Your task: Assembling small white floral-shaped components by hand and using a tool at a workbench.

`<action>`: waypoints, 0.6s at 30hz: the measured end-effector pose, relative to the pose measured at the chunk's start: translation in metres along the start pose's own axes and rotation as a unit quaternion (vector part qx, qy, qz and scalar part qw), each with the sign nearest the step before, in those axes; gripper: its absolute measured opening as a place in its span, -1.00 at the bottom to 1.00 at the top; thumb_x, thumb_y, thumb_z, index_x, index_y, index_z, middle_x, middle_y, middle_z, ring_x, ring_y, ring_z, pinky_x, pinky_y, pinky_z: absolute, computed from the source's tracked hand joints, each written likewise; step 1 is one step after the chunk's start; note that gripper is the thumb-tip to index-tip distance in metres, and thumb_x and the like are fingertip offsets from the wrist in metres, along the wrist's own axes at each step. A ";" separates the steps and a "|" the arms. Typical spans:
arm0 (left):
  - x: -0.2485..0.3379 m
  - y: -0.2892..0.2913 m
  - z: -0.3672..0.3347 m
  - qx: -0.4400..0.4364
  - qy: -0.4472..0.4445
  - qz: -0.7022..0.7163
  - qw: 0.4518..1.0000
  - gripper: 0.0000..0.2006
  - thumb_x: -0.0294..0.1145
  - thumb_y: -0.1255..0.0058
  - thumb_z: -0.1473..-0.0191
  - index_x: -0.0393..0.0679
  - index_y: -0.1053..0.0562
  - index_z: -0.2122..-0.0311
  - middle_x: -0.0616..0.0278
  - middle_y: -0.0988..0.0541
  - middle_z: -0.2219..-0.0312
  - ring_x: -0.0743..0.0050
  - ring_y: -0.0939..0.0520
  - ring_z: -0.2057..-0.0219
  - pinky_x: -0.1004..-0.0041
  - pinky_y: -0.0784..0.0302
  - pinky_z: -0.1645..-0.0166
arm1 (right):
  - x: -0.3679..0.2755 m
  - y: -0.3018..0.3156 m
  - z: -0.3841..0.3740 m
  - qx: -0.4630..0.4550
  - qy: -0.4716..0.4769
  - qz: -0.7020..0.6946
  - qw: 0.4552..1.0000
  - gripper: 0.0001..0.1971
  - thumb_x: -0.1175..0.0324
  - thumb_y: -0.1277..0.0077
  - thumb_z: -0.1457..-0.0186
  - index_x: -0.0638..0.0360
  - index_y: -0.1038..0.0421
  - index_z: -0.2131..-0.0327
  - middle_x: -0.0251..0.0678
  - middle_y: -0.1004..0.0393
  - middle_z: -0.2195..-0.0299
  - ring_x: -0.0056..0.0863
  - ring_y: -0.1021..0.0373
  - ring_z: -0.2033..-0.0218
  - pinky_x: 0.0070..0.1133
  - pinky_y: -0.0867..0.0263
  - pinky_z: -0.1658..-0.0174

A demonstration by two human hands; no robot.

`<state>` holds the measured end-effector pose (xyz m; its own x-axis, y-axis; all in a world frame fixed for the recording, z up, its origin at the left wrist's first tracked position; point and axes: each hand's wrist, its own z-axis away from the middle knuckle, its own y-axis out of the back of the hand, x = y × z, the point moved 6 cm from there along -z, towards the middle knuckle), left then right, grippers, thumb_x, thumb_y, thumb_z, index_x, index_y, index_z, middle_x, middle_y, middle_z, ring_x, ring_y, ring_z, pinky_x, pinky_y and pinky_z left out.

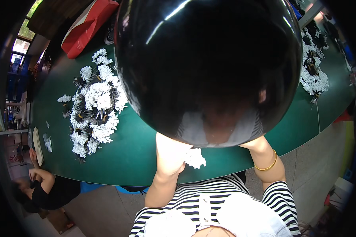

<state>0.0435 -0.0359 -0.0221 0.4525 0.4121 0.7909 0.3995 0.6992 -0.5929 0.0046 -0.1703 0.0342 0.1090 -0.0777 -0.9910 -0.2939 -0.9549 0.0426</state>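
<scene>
A large glossy black dome (209, 71) fills the upper middle of the view and hides much of both hands. Below its lower left edge, my left hand (171, 152) is closed, its fingertips mostly out of sight. A small bundle of white-tipped pieces (195, 158) sticks out beside its palm, held there. Only the back and wrist of my right hand (255, 144) show under the dome; its fingers are covered. On the green table (138, 158) to the left lies a heap of black wire-like bundles with white tips (97, 96).
More white-tipped bundles (314, 79) lie at the far right. A red and white bag (85, 31) sits at the back left, with small clear plastic bits (48, 143) near the table's left end. Another person (47, 187) in black is by the left edge.
</scene>
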 end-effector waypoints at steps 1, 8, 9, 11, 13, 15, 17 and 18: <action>0.002 0.000 0.000 0.005 -0.015 0.011 1.000 -0.74 -0.73 0.07 0.13 -0.46 -0.39 0.22 0.03 -0.49 0.31 0.43 -0.50 0.28 0.56 -0.39 0.15 | 0.017 0.000 0.001 -0.020 -0.014 -0.044 0.999 -0.83 0.41 -0.08 0.06 0.34 -0.40 0.41 -0.41 -0.38 0.62 -0.77 -0.21 0.61 -0.76 -0.15 0.51; 0.001 0.013 0.002 0.019 -0.056 -0.042 0.997 -0.32 -0.43 -0.09 0.16 -0.47 -0.05 -0.03 -0.07 -0.36 0.12 0.34 -0.51 0.23 0.50 -0.45 0.16 | 0.020 0.001 0.001 -0.041 -0.031 -0.007 0.999 -0.84 0.42 -0.05 0.05 0.35 -0.39 0.43 -0.38 -0.37 0.62 -0.75 -0.23 0.61 -0.72 -0.17 0.52; 0.001 0.015 0.003 0.019 -0.056 -0.042 0.997 -0.32 -0.43 -0.09 0.16 -0.47 -0.05 -0.03 -0.07 -0.36 0.12 0.34 -0.51 0.23 0.50 -0.45 0.16 | 0.021 0.001 0.000 -0.043 -0.030 0.002 0.999 -0.84 0.42 -0.05 0.05 0.35 -0.39 0.43 -0.36 -0.37 0.62 -0.73 -0.24 0.62 -0.71 -0.18 0.52; 0.008 0.011 0.007 -0.010 -0.108 -0.041 0.993 -0.44 -0.49 -0.01 0.12 -0.49 -0.10 0.02 -0.04 -0.41 0.20 0.41 -0.55 0.39 0.55 -0.49 0.28 | 0.027 -0.002 -0.001 -0.036 0.020 0.094 0.995 -0.86 0.45 -0.05 0.08 0.35 -0.39 0.46 -0.32 -0.36 0.63 -0.61 -0.26 0.64 -0.66 -0.20 0.53; 0.013 0.010 0.008 0.031 -0.132 -0.038 0.990 -0.58 -0.55 0.07 0.10 -0.49 -0.16 0.11 0.00 -0.44 0.31 0.47 -0.56 0.50 0.58 -0.50 0.39 | 0.017 -0.006 0.001 0.048 0.219 0.232 0.946 -0.89 0.49 -0.03 0.12 0.35 -0.39 0.48 -0.28 -0.34 0.64 -0.49 -0.27 0.65 -0.61 -0.23 0.53; 0.015 0.013 0.006 0.084 -0.140 -0.036 0.986 -0.68 -0.58 0.12 0.09 -0.48 -0.21 0.18 0.03 -0.47 0.40 0.50 -0.55 0.56 0.59 -0.51 0.47 | 0.000 -0.008 0.015 0.124 0.391 0.326 0.852 -0.91 0.51 -0.02 0.14 0.35 -0.38 0.50 -0.25 -0.33 0.65 -0.41 -0.28 0.66 -0.57 -0.25 0.52; 0.019 0.011 0.003 0.054 -0.160 -0.044 0.985 -0.75 -0.61 0.16 0.10 -0.46 -0.24 0.25 0.09 -0.46 0.50 0.53 -0.54 0.57 0.59 -0.50 0.49 | 0.002 -0.010 0.013 0.019 0.339 0.320 0.885 -0.93 0.54 0.00 0.16 0.33 -0.39 0.51 -0.27 -0.32 0.66 -0.37 -0.28 0.66 -0.54 -0.26 0.53; 0.019 0.011 0.003 0.043 -0.165 -0.047 0.984 -0.78 -0.62 0.17 0.10 -0.45 -0.25 0.28 0.11 -0.45 0.54 0.54 -0.53 0.58 0.59 -0.49 0.50 | 0.004 -0.012 0.013 -0.014 0.319 0.318 0.893 -0.94 0.55 0.01 0.16 0.33 -0.39 0.51 -0.27 -0.32 0.66 -0.36 -0.28 0.66 -0.53 -0.27 0.53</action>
<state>0.0543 -0.0191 -0.0128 0.1274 0.5012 0.8559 0.3522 0.7838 -0.5115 -0.0043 -0.1557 0.0281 0.4496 -0.7455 -0.4920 -0.4652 -0.6657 0.5835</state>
